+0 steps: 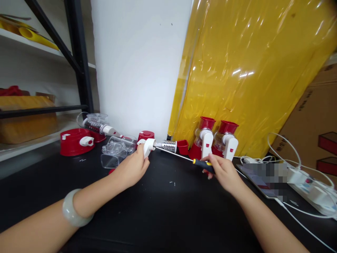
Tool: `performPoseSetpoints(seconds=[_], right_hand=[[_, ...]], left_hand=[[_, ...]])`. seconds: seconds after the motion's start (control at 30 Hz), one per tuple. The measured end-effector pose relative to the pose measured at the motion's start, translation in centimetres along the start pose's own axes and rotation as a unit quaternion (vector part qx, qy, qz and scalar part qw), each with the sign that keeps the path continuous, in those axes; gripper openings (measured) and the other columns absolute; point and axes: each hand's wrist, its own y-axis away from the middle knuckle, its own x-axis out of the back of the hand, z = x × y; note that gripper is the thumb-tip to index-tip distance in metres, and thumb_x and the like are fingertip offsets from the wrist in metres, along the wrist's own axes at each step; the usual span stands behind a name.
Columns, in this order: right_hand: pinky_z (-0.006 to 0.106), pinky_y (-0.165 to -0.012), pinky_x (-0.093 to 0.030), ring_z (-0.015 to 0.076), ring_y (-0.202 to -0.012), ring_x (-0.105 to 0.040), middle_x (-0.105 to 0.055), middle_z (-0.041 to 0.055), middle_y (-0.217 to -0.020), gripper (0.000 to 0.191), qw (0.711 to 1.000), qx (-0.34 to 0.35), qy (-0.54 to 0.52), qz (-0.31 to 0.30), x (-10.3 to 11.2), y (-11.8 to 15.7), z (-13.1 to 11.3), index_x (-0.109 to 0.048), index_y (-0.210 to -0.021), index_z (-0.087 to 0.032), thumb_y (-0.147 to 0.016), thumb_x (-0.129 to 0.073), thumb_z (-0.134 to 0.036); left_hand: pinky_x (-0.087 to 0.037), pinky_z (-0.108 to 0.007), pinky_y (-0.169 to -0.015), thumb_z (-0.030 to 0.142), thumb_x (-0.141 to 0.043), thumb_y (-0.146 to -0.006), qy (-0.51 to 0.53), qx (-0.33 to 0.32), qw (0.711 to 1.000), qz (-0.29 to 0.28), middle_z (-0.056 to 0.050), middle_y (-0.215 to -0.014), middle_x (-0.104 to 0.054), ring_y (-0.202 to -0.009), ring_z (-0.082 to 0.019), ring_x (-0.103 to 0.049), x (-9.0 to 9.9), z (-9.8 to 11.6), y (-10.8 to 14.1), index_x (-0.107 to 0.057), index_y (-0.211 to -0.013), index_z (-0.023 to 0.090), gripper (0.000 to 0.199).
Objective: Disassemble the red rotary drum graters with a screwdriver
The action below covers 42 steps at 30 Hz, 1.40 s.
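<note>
The work surface is a black table [168, 214], backed by a white panel [142, 63] and a glossy yellow sheet [244, 70]. Shelving [28, 44] stands at left, a cardboard box [297, 116] at right.

The left hand [134, 167] is closed around a white part [149, 146], which projects beyond the fingers above the table. The right hand [223, 170] is closed on the handle of a screwdriver [204, 164]; its shaft reaches the white part, though contact with a screw cannot be confirmed.

A metal grating drum [168, 146] lies just behind the shaft. Two red-and-white graters [207, 142] stand close behind the right hand. Clear plastic parts [114, 151] and a red base [75, 142] sit left of the left hand. Small screws [172, 183] lie in front. A tablet [259, 181] and white cables [297, 225] occupy the right side.
</note>
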Motion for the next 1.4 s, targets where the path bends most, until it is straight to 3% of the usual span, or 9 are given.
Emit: performPoseSetpoints(seconds=[0.17, 0.37, 0.6, 0.73, 0.8, 0.93, 1.1, 1.27, 1.4], right_hand=[[0.031, -0.062, -0.046, 0.0182, -0.063, -0.06, -0.064, 0.0024, -0.071, 0.035, 0.991, 0.077, 0.103, 0.036, -0.1, 0.0, -0.4, -0.064, -0.086, -0.021, -0.096, -0.046, -0.049], [0.037, -0.081, -0.051, 0.0226, -0.091, -0.06, -0.058, 0.0065, -0.094, 0.022, 0.961, 0.228, 0.121, 0.103, 0.2, -0.1, -0.7, -0.068, -0.096, -0.023, -0.085, -0.068, -0.042], [0.039, -0.082, -0.054, 0.0235, -0.091, -0.066, -0.067, 0.0073, -0.1, 0.038, 0.979, 0.122, -0.022, 0.164, 0.1, -0.3, -0.4, -0.064, -0.101, -0.022, -0.081, -0.068, -0.054], [0.034, -0.054, -0.052, 0.0203, -0.055, -0.064, -0.069, 0.0039, -0.073, 0.052, 0.99, 0.033, -0.104, 0.093, 0.1, 0.1, -0.4, -0.056, -0.112, -0.022, -0.094, -0.036, -0.066], [0.031, -0.043, -0.045, 0.0197, -0.044, -0.058, -0.062, 0.0003, -0.058, 0.053, 0.995, -0.006, -0.07, 0.069, 0.2, 0.3, -0.6, -0.057, -0.108, -0.022, -0.094, -0.033, -0.067], [0.031, -0.057, -0.048, 0.0193, -0.058, -0.061, -0.064, 0.0018, -0.067, 0.039, 0.988, 0.068, 0.084, 0.108, 0.7, 0.3, -0.9, -0.063, -0.094, -0.022, -0.095, -0.044, -0.055], [0.038, -0.087, -0.049, 0.0226, -0.096, -0.061, -0.063, 0.0057, -0.098, 0.018, 0.96, 0.239, 0.067, 0.13, 0.8, 0.2, -1.1, -0.063, -0.1, -0.024, -0.087, -0.066, -0.037], [0.036, -0.083, -0.053, 0.0226, -0.099, -0.062, -0.061, 0.0065, -0.105, 0.033, 0.955, 0.239, -0.033, 0.172, 0.3, 0.6, -1.4, -0.059, -0.106, -0.026, -0.08, -0.074, -0.042], [0.033, -0.058, -0.054, 0.0192, -0.064, -0.065, -0.067, 0.0063, -0.091, 0.059, 0.977, 0.184, -0.089, 0.065, 0.6, 0.9, -0.7, -0.04, -0.136, -0.023, -0.092, -0.046, -0.062]], left_hand=[[-0.045, -0.036, -0.065, 0.026, -0.035, -0.094, -0.011, -0.002, 1.0, -0.005, -0.015, -0.086, -0.066, -0.078, -0.031, -0.069, -0.1, -0.1, -0.2, -0.032, -0.124, 0.011, 0.033], [-0.045, -0.036, -0.066, 0.027, -0.036, -0.094, -0.005, 0.005, 1.0, 0.0, -0.015, -0.088, -0.066, -0.08, -0.031, -0.069, -0.2, -0.7, -0.5, -0.032, -0.125, 0.011, 0.035], [-0.043, -0.035, -0.062, 0.028, -0.035, -0.094, 0.005, -0.011, 1.0, -0.007, -0.014, -0.083, -0.065, -0.073, -0.03, -0.067, -0.1, -0.2, -0.2, -0.033, -0.12, 0.011, 0.031], [-0.041, -0.034, -0.06, 0.03, -0.034, -0.095, 0.011, -0.016, 1.0, -0.009, -0.013, -0.08, -0.064, -0.069, -0.029, -0.065, -0.2, -0.1, -0.1, -0.035, -0.116, 0.011, 0.028], [-0.041, -0.034, -0.06, 0.029, -0.034, -0.094, 0.007, -0.016, 1.0, -0.01, -0.013, -0.08, -0.064, -0.069, -0.028, -0.065, -0.2, -0.1, -0.1, -0.035, -0.115, 0.011, 0.028], [-0.041, -0.033, -0.06, 0.028, -0.034, -0.094, -0.004, -0.018, 1.0, -0.015, -0.013, -0.082, -0.065, -0.071, -0.027, -0.066, -0.2, -0.2, -0.2, -0.035, -0.115, 0.012, 0.026], [-0.04, -0.032, -0.059, 0.028, -0.034, -0.094, -0.021, -0.003, 0.999, -0.023, -0.013, -0.08, -0.065, -0.068, -0.027, -0.065, -0.2, -0.2, -0.3, -0.034, -0.117, 0.01, 0.029], [-0.041, -0.032, -0.058, 0.028, -0.033, -0.094, -0.008, -0.006, 1.0, -0.029, -0.013, -0.08, -0.064, -0.068, -0.026, -0.065, -0.2, -0.2, -0.3, -0.036, -0.115, 0.01, 0.028], [-0.041, -0.031, -0.058, 0.029, -0.033, -0.094, -0.004, -0.006, 1.0, -0.027, -0.013, -0.08, -0.065, -0.067, -0.025, -0.064, -0.3, -0.2, -0.3, -0.036, -0.115, 0.011, 0.028]])
